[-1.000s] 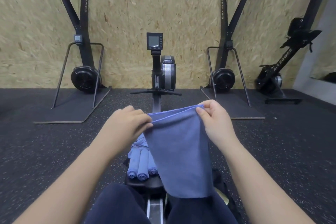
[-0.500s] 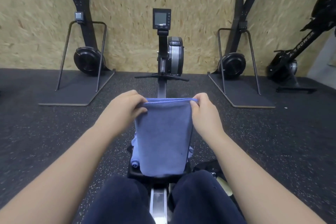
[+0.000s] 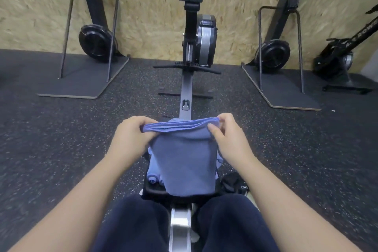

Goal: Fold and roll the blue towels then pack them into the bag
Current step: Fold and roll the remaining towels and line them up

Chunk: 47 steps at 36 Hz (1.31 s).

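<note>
The folded blue terry towel [image 3: 187,161] hangs over the black rower seat [image 3: 155,190], in front of my knees. My left hand [image 3: 131,139] and right hand [image 3: 229,139] each pinch a top corner, fingers clenched on cloth. The layers may slip apart if one pinch loosens. Compared with a second ago, the towel is lower and its top edge bunched.

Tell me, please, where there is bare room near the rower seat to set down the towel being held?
The seat is crowded: rolled towels lie under the held towel, which both the left hand and right hand pinch. Bare floor lies left of the rail; on the right, a dark bag borders the seat, with bare floor beyond.
</note>
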{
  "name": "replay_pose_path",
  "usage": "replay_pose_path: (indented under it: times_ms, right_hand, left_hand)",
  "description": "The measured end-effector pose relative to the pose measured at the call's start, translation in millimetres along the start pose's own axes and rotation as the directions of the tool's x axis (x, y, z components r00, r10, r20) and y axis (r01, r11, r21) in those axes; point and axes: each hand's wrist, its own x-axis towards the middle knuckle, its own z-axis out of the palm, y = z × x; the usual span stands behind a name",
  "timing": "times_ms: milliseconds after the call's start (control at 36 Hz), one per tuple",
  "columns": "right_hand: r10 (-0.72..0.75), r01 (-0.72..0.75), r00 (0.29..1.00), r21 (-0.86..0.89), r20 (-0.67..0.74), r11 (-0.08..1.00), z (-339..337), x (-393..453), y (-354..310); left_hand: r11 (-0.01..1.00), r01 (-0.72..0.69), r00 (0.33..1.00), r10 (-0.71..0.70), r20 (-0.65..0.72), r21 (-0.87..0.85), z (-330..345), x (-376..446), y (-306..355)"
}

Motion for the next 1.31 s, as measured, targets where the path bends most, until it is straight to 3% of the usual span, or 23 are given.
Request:
replay_pose_path:
  times_ms: [222, 361, 667, 944, 1167, 1306]
  right_hand:
    - [-0.022, 0.023, 0.999, 0.03, -0.029, 0.999, 21.7, 13.7, 26.0]
    - [0.017, -0.01, 0.997, 0.099, -0.076, 0.995, 32.1, 22.6, 36.4]
    - [0.007, 0.009, 0.994, 0.147, -0.109, 0.989, 47.2, 62.2, 54.3]
    - [0.138, -0.137, 0.99, 0.131, 0.002, 0.982, 85.1, 121.5, 98.5]
    - [0.197, -0.2, 0.98, 0.115, 0.034, 0.973, 107.1, 159.3, 124.3]
    - [0.194, -0.195, 0.981, 0.08, 0.025, 0.977, 122.0, 183.8, 144.4]
  left_hand:
    - [0.864, 0.134, 0.991, -0.13, 0.042, -0.485, 27.0, 6.7, -24.6]
    - [0.762, 0.163, 0.986, -0.14, 0.086, -0.627, 43.5, 13.0, -29.4]
    - [0.82, 0.098, 0.993, -0.12, -0.002, -0.564, 59.0, 51.5, -45.8]
    - [0.872, 0.217, 0.976, -0.204, 0.078, -0.439, 101.0, 105.6, -101.2]
    - [0.919, 0.218, 0.976, -0.206, 0.073, -0.329, 130.1, 139.6, -122.8]
    - [0.879, 0.304, 0.953, -0.286, 0.102, -0.367, 153.1, 164.7, -152.0]
